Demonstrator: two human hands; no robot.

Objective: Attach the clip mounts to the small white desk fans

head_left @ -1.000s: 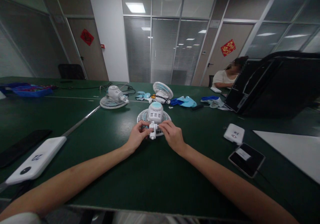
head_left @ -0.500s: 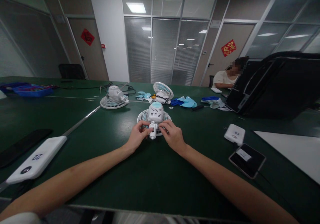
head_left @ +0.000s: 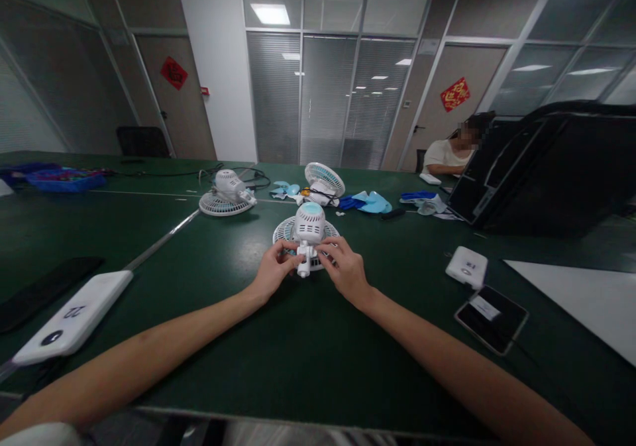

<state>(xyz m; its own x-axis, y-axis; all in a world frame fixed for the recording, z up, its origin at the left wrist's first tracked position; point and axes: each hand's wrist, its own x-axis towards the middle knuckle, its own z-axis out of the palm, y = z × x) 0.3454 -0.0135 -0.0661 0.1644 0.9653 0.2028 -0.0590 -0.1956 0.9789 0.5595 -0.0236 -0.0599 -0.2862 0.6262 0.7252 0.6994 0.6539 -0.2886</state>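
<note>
A small white electric fan [head_left: 310,224] lies face down on the green table in front of me, its motor housing up and its grille against the tabletop. Its white neck joint [head_left: 304,260] points toward me. My left hand [head_left: 271,270] is closed on the left side of that joint, thumb and fingers pinching it. On the other side my right hand [head_left: 346,272] pinches a small white knob [head_left: 313,252] at the joint; the fingertips hide most of it.
A second fan [head_left: 227,194] and a third fan [head_left: 324,182] stand farther back, near light-blue fan blades [head_left: 373,203]. A white power bank [head_left: 74,317] lies left, a phone [head_left: 491,319] right. A large black case [head_left: 546,167] and a seated person [head_left: 447,156] are beyond.
The fingers of my right hand have shifted slightly at the knob. My left hand and the fan stay in place.
</note>
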